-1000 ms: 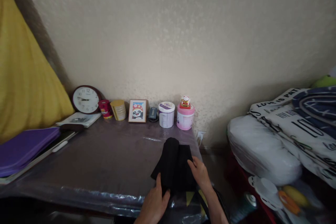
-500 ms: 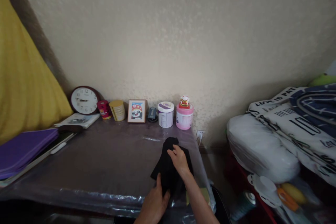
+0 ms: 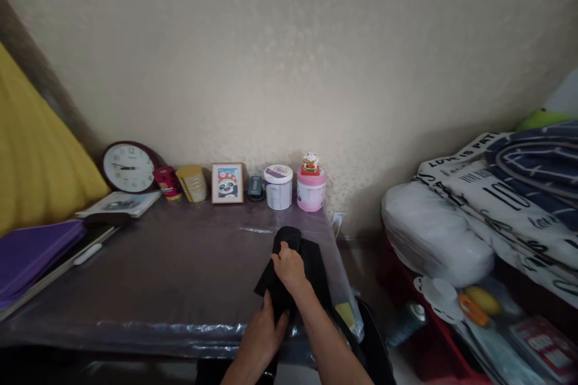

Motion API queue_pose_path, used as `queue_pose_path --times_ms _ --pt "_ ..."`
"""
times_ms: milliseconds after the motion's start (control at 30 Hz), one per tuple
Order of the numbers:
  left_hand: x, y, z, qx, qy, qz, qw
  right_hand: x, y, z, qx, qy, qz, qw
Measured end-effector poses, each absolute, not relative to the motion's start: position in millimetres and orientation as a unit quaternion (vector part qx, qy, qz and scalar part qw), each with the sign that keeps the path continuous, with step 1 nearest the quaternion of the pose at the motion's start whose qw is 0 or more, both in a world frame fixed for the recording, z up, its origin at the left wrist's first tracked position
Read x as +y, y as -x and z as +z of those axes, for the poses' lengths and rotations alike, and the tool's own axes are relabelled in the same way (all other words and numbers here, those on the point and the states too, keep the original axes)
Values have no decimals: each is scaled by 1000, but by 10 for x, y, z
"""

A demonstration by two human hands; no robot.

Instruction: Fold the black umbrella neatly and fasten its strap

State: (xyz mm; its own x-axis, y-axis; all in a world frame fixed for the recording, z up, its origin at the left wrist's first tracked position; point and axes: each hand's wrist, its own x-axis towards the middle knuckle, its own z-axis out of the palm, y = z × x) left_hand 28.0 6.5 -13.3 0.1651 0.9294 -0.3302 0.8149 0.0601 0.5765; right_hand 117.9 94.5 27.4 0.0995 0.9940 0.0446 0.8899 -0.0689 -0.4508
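Plastic-covered table (image 3: 180, 271), right hand (image 3: 289, 266) now farther left on black cloth (image 3: 312, 261), left hand (image 3: 262, 332) unmoved, finger grips unclear

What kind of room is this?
Probably a home, maybe a bedroom: there's a clock, a framed panda picture, and what looks like folded bedding piled on the right.

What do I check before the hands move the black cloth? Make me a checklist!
1. Left hand on the cloth: ok, at its near side.
2. Right hand on the cloth: ok, nearer its far end.
3. Cloth lying flat: not ok, it's bunched.
4. Jars out of the way: ok, the white jar and pink jar stand behind, apart from it.
5. Nothing under the cloth: cannot tell, hidden.
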Motion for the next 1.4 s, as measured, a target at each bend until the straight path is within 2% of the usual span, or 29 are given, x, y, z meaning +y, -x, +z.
queue_pose_path --times_ms 133,333,433,600,767,900,1167,1400 --pt "-16 -246 -151 641 -686 92 332 926 -1139 262 -668 712 133 171" --pt "-187 -197 -42 588 -693 185 373 896 -1139 185 -703 687 106 149" --pt "-178 -230 6 588 -706 167 356 885 -1161 164 -719 668 110 159" --pt "-41 -314 -26 615 -722 79 308 782 -1256 223 -757 605 130 210" --pt "5 -331 -71 610 -725 90 306 460 -1453 309 -810 460 181 316" --pt "-2 -342 -71 613 -728 74 296 334 -1590 267 -829 401 180 345" --pt "45 -327 -154 606 -712 107 337 921 -1673 53 -837 438 124 305" --pt "123 -292 -114 620 -664 119 402 1438 -1691 -50 -801 511 69 305"
